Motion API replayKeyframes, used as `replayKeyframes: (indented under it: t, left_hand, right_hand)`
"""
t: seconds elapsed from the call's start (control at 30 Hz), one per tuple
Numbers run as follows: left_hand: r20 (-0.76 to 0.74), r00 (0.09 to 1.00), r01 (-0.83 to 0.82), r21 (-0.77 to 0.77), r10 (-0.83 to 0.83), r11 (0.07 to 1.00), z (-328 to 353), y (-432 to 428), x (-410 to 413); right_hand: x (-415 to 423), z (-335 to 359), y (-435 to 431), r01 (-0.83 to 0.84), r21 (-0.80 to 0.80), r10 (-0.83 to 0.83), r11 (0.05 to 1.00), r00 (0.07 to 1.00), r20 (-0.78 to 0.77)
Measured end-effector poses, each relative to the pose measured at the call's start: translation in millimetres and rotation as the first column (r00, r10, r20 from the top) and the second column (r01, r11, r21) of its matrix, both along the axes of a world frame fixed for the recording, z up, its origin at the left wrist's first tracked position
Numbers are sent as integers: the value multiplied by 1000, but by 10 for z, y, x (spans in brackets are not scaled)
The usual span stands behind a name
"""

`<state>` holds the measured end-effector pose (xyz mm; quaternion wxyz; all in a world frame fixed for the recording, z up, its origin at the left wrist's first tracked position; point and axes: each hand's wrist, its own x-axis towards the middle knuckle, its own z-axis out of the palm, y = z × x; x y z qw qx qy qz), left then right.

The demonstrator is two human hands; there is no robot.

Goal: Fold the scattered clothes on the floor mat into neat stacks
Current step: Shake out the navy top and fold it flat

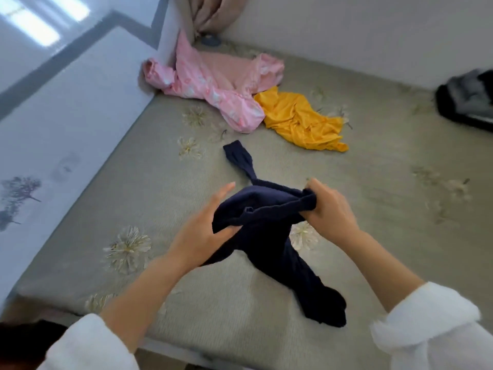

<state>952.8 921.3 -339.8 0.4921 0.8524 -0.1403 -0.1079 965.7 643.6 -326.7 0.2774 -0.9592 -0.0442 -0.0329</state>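
A dark navy garment [269, 236] lies twisted on the grey flowered floor mat [160, 198], its upper part lifted between my hands. My left hand [202, 228] holds its left edge, thumb under the cloth and fingers stretched up beside it. My right hand [328, 209] pinches a bunched fold at the garment's right edge. One narrow navy end trails away toward the far side, another runs toward me on the right. Further back lie a crumpled pink patterned garment [213, 84] and, touching it on the right, a crumpled yellow garment [301, 121].
A white wall panel [66, 116] borders the mat on the left, and a white wall runs along the back. A beige curtain [213, 14] hangs in the far corner. A black and grey pile [469, 100] sits at the mat's far right edge.
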Motion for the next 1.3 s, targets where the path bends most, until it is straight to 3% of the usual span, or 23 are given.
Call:
replayKeyframes:
  t: [0.13,0.27,0.5,0.63,0.77,0.9,1.1,1.23,1.3]
  left_hand:
    - [229,969,75,101,-97,992,583,-354,-2]
    - [359,927,52,156,-105,986,1120,-688,-28]
    - [568,822,-41,3,32,999,1908,-1126,-125]
    - [632,765,-88,-85,122,993,2292,-1331,-32]
    - [760,645,-78,-33,76,996,2567,-1374,87]
    - [799,597,-96,-22,76,995,2696,-1371,197]
    - [797,585,-75,-133,152,988,2795,-1443,256]
    - [796,599,-16,-91,83,996,2841,-1302,341]
    - [754,655,61,2,-42,998,2909,-1180,386]
  right_hand:
    - [-269,683,-471,85,59,-87,995,996,31]
    - [-510,1263,-763,48,150,-65,988,992,112]
    - [-790,2031,-1086,-10,302,-42,953,986,163]
    - [-866,2379,-1216,36,229,-107,973,947,302]
    - [-945,2545,-1325,121,90,-148,989,893,426]
    - [-1025,2594,-1398,35,303,-93,952,980,176]
    - [-1111,2650,-1504,12,433,39,901,993,-109]
    - [-1137,2701,-1585,-82,381,270,921,840,-471]
    - [-1136,2749,-1612,-112,391,326,914,776,-540]
